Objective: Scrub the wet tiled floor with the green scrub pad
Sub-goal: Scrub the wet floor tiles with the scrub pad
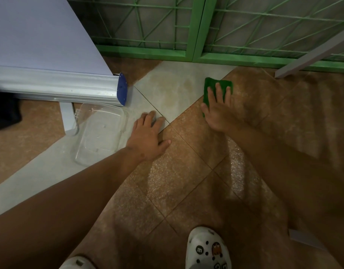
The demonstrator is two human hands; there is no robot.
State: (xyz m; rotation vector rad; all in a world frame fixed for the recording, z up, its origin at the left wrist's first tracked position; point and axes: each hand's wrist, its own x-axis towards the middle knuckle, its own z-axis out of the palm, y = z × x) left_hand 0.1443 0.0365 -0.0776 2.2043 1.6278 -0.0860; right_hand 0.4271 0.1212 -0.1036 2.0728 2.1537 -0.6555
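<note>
A green scrub pad (209,85) lies flat on the tiled floor (182,171), at the edge where a brown tile meets a grey tile. My right hand (218,109) presses down on the pad with its fingers spread straight over it. My left hand (148,135) rests flat on the floor to the left, fingers extended across the tile joint. The brown tiles near the pad glisten with wetness, and the grey tile (175,90) shows a faint brownish stain.
A clear plastic container (101,133) lies on the floor just left of my left hand. A roll-up banner base (58,87) with a blue end cap stands behind it. A green metal grille (206,32) closes off the far side. My white clogs (206,249) are at the bottom.
</note>
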